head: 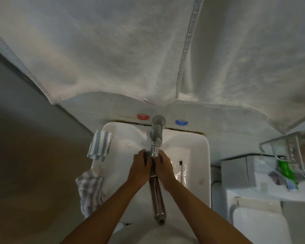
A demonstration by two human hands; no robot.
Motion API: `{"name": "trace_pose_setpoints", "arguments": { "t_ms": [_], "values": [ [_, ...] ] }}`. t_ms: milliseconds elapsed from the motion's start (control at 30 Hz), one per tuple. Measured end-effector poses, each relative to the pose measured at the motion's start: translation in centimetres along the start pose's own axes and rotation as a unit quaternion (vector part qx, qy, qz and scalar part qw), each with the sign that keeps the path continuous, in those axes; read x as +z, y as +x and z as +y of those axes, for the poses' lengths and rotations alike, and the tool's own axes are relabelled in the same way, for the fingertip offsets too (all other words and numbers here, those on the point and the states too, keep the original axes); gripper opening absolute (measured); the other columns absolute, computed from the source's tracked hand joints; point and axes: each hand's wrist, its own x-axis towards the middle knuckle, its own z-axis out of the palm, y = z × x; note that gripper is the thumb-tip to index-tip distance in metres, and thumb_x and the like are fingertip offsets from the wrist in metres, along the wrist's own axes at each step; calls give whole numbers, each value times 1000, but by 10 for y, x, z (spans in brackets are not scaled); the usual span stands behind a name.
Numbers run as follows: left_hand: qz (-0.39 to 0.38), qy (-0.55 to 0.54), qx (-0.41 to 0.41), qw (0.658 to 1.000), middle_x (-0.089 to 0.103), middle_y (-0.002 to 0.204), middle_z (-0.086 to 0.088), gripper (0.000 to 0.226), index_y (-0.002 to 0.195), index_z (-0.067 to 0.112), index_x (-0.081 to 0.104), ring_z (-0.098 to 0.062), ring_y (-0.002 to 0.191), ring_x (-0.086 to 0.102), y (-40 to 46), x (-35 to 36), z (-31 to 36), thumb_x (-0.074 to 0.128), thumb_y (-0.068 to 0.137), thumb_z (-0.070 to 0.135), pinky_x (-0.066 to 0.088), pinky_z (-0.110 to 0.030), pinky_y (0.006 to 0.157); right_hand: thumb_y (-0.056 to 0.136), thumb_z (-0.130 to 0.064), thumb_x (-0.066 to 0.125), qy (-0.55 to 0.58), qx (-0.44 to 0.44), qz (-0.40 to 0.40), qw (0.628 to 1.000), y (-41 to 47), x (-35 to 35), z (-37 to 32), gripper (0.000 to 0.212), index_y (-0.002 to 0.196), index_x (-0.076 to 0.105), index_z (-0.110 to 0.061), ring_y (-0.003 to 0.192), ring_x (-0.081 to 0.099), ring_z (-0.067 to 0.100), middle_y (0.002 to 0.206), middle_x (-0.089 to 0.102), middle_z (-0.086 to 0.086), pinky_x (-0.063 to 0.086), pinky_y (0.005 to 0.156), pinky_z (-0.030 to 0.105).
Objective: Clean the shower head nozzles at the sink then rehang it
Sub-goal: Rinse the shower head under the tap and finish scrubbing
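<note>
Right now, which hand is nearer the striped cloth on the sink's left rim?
Left. The left hand is over the basin on the striped cloth's side; the right hand is beyond the shower head.

Single head-worn view, straight down and close over the sink (205, 155); hanging towel (130, 50) overhead.

Glossy white ceramic sink (203, 155), shiny chrome metal tap (157, 132) and shower head (157, 199) handle, woolly cloth towels (113, 50).

Both arms extended forward, left hand (140, 166), right hand (163, 166), fingers curled, touching
</note>
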Motion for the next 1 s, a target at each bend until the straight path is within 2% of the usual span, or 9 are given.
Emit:
{"name": "trace_pose_setpoints", "arguments": {
  "t_ms": [67, 200, 333, 433, 533, 633, 700, 833, 1000],
  "values": [
    [5, 78, -9, 997, 61, 99, -2, 30, 106, 19, 53, -19, 86, 66, 11, 5, 5, 49, 94, 46, 54, -29, 74, 101, -24, 43, -8, 11, 28, 1000, 1, 0, 0, 25, 96, 68, -24, 87, 70, 17, 91, 73, 0, 58, 79, 31],
    [38, 110, -72, 991, 62, 92, -5, 29, 94, 13, 55, -21, 86, 63, 24, 11, 12, 38, 101, 36, 45, -30, 79, 100, -24, 48, -74, -12, 31, 997, 6, -2, 4, 19, 101, 66, -19, 87, 70, 17, 93, 72, 1, 58, 85, 35],
    [61, 77, -66, 993, 63, 95, -2, 31, 99, 11, 61, -21, 90, 62, 24, 12, 16, 39, 100, 33, 42, -28, 79, 95, -26, 56, -68, -38, 14, 997, 8, -3, 4, 15, 107, 66, -23, 90, 69, 12, 96, 73, -4, 57, 85, 32],
    [15, 57, 9, 998, 62, 98, -5, 29, 101, 16, 55, -21, 86, 65, 19, 15, 12, 45, 93, 41, 55, -33, 76, 97, -22, 45, -68, 14, 62, 996, 18, -2, -2, 22, 96, 66, -26, 87, 69, 16, 91, 72, -3, 59, 84, 39],
    [-24, 86, 57, 994, 54, 103, -4, 38, 115, 22, 51, -22, 87, 63, 15, 12, 11, 46, 92, 52, 59, -37, 74, 97, -33, 38, -68, 73, 82, 992, 26, -1, -5, 30, 85, 64, -28, 85, 71, 21, 88, 72, 0, 59, 84, 48],
    [-17, 142, 64, 988, 54, 103, -7, 33, 115, 11, 51, -25, 87, 64, 15, 5, 15, 48, 96, 38, 56, -36, 80, 101, -29, 40, -92, 67, 49, 992, 17, -1, -9, 25, 97, 63, -21, 86, 69, 20, 92, 71, 2, 59, 86, 43],
    [32, 96, 30, 994, 61, 99, -5, 25, 104, 12, 55, -24, 88, 65, 16, 4, 16, 45, 98, 34, 54, -38, 84, 101, -25, 45, -116, 10, 22, 993, 7, -3, -9, 16, 103, 60, -21, 86, 68, 14, 91, 69, -4, 57, 83, 33],
    [137, 51, -50, 988, 64, 79, -2, 36, 77, 17, 55, -20, 72, 62, 22, 7, 17, 40, 100, 39, 46, -31, 67, 100, -26, 52, -149, -94, -13, 984, 0, -6, -2, 9, 100, 61, -26, 84, 68, 8, 89, 69, -8, 55, 79, 22],
    [72, 67, 5, 995, 62, 95, -1, 24, 100, 16, 56, -21, 83, 65, 6, 16, 16, 48, 96, 38, 51, -33, 71, 100, -26, 43, -236, -1, 77, 969, 19, -4, -14, 23, 91, 62, -18, 75, 64, 13, 81, 65, -5, 53, 74, 27]
  ]
}}
